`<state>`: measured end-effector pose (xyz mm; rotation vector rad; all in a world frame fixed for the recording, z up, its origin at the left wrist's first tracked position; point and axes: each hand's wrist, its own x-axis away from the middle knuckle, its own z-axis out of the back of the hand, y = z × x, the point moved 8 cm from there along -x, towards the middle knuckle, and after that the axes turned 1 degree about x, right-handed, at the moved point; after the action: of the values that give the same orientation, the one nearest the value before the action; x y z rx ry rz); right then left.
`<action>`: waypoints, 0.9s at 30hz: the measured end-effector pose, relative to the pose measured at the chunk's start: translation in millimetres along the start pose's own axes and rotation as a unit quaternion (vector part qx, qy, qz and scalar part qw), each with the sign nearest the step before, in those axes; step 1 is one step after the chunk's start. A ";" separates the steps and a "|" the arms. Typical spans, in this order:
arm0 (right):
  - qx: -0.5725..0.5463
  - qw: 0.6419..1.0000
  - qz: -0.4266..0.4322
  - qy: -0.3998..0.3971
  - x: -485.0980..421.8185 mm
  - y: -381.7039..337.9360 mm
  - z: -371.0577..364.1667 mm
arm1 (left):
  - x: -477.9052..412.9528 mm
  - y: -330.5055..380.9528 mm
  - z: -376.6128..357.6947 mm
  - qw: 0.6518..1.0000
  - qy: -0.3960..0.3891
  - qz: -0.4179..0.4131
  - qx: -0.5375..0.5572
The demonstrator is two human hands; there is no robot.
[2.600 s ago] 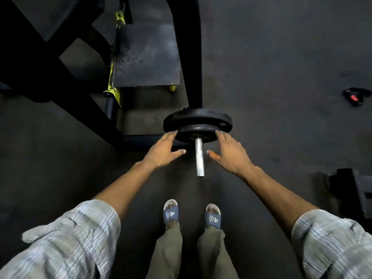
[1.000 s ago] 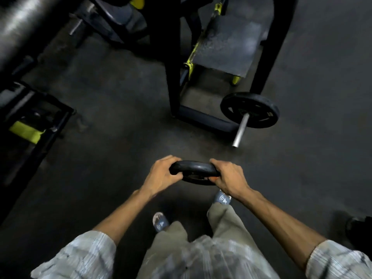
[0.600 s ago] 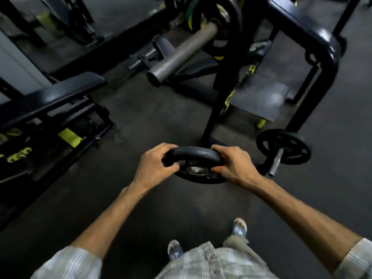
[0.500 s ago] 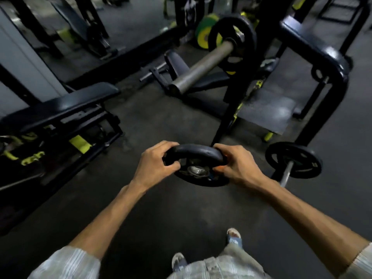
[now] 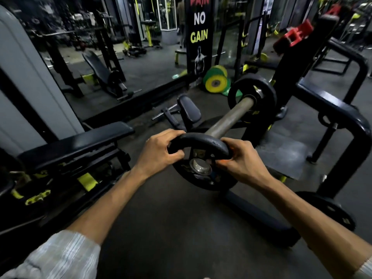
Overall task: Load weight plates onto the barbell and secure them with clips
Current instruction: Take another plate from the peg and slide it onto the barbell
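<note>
A small black weight plate (image 5: 201,143) sits upright at the near end of the barbell sleeve (image 5: 231,117), and the sleeve's round end face shows through the plate's centre hole. My left hand (image 5: 159,154) grips the plate's left rim and my right hand (image 5: 241,162) grips its right rim. Farther along the sleeve a larger black plate (image 5: 251,95) is on the bar, against the rack. No clip is visible.
A black padded bench (image 5: 76,141) stands close on the left. The black rack frame (image 5: 338,109) rises on the right, with a plate on a low storage peg (image 5: 330,210) beneath it. Yellow-green plates (image 5: 216,81) lean by a mirror behind.
I lifted the small plate from the low peg, carried it up and forward, and brought it to the end of the barbell sleeve; the view tilted up from the floor.
</note>
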<state>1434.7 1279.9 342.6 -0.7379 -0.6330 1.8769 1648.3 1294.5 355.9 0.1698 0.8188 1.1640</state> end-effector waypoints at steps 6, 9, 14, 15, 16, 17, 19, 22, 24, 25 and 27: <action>0.005 0.999 -0.013 0.038 -31.4 10.0 1.6 | -46.3 -24.0 -11.1 0.999 -0.026 -0.028 0.019; 0.019 0.997 -0.026 0.064 -38.3 13.7 3.0 | -64.7 -32.8 -16.8 0.997 -0.039 -0.057 0.025; 0.053 0.992 -0.044 0.106 -46.8 17.5 10.8 | -92.5 -43.0 -27.1 0.990 -0.054 -0.118 0.054; 0.064 0.990 -0.046 0.116 -48.4 18.0 13.2 | -95.9 -45.7 -30.4 0.988 -0.059 -0.124 0.065; 0.074 0.988 -0.043 0.129 -48.8 18.1 14.1 | -98.2 -49.6 -33.8 0.987 -0.063 -0.127 0.078; 0.090 0.984 -0.034 0.150 -46.9 16.9 13.5 | -98.8 -54.4 -36.4 0.986 -0.062 -0.124 0.094; 0.154 0.965 -0.013 0.213 -36.2 14.2 7.9 | -96.3 -67.0 -40.2 0.984 -0.060 -0.102 0.129; 0.237 0.937 -0.029 0.255 -15.6 18.5 -18.0 | -82.2 -82.6 -52.6 0.979 -0.098 -0.091 0.155; 0.242 0.937 -0.049 0.247 -7.7 26.9 -30.6 | -73.3 -81.6 -59.1 0.977 -0.109 -0.118 0.141; 0.238 0.938 -0.058 0.244 -6.7 30.1 -33.1 | -72.0 -80.8 -60.0 0.976 -0.104 -0.132 0.136; 0.231 0.938 -0.066 0.251 -6.6 31.5 -32.7 | -74.7 -80.1 -60.8 0.975 -0.090 -0.150 0.137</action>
<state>1441.7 1265.3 299.7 -0.7927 0.0863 1.5381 1657.4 1179.3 307.5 0.3622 0.8094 0.7373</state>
